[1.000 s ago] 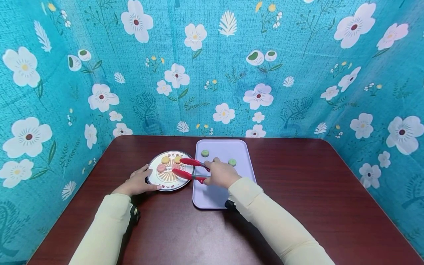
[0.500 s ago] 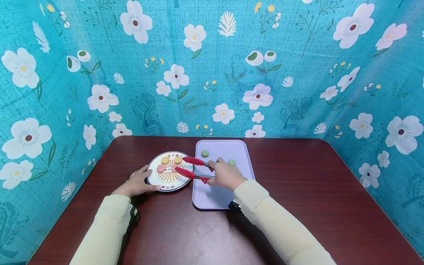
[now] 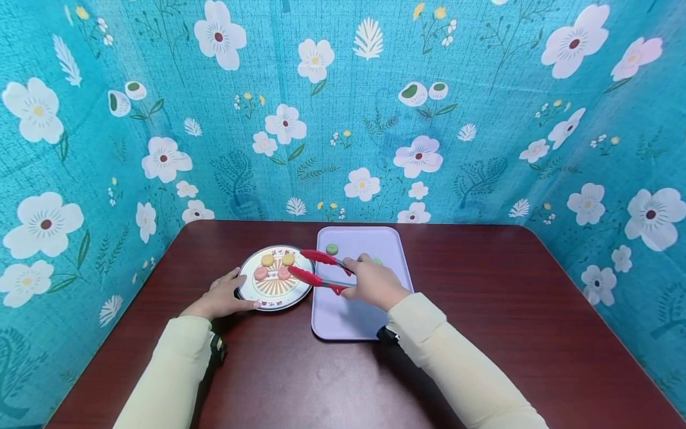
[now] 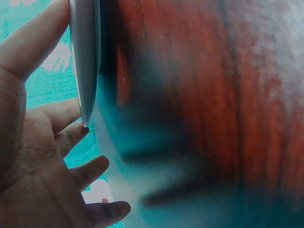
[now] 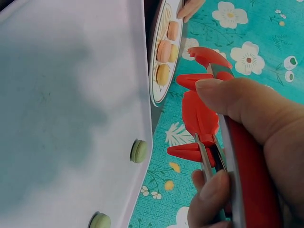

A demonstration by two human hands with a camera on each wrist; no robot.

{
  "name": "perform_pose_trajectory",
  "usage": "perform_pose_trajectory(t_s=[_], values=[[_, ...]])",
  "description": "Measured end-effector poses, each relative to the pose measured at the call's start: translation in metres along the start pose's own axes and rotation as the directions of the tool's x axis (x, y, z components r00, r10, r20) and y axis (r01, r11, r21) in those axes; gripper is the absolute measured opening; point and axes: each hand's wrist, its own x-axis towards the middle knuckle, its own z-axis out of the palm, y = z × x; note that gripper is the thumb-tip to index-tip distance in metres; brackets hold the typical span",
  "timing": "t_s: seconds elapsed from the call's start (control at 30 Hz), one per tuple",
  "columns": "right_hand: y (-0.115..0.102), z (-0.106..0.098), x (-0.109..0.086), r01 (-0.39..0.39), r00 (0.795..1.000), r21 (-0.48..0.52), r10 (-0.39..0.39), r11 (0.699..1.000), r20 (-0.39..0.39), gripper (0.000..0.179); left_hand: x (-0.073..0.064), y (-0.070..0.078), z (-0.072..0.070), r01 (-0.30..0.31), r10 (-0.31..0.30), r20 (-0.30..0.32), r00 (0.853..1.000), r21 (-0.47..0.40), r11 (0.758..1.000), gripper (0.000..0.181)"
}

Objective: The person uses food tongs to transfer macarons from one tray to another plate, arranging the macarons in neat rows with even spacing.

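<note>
My left hand holds the left rim of a round white plate, thumb at the front edge. In the left wrist view its fingers meet the plate's edge. Two yellow macarons and two pink macarons lie on the plate. Red-tipped tongs are in the grip of my right hand, spread apart with nothing between their tips. They hover over the plate's right side and the neighbouring tray. One green macaron shows at the tray's back left; another appears in the right wrist view.
A lilac rectangular tray stands just right of the plate on the dark red-brown table. A blue flowered cloth rises behind the table and along both sides.
My right hand and the tongs have drawn back to the right, uncovering the right-hand yellow and pink macarons. The left hand and the plate stay put.
</note>
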Motion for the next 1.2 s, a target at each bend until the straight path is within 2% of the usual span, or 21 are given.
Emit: perform_pose_trajectory(t_s=[0.13, 0.37, 0.67, 1.2], values=[[0.005, 0.000, -0.001, 0.010, 1.000, 0.002, -0.010, 1.000, -0.015, 0.066, 0.001, 0.000, 0.000, -0.002, 0.002, 0.006, 1.000, 0.012, 1.000, 0.104], [0.012, -0.002, -0.003, -0.024, 1.000, 0.019, 0.024, 1.000, -0.004, 0.067, 0.001, 0.001, -0.001, 0.000, 0.000, 0.009, 1.000, 0.020, 1.000, 0.102], [0.022, -0.003, -0.007, -0.039, 0.999, 0.017, 0.039, 0.999, -0.029, 0.070, 0.003, 0.000, 0.000, 0.010, -0.010, 0.011, 1.000, 0.027, 1.000, 0.103], [0.037, -0.008, -0.015, -0.073, 0.997, -0.006, 0.073, 0.997, -0.040, 0.075, 0.004, -0.003, 0.000, -0.015, 0.015, 0.000, 1.000, 0.033, 0.999, 0.104]])
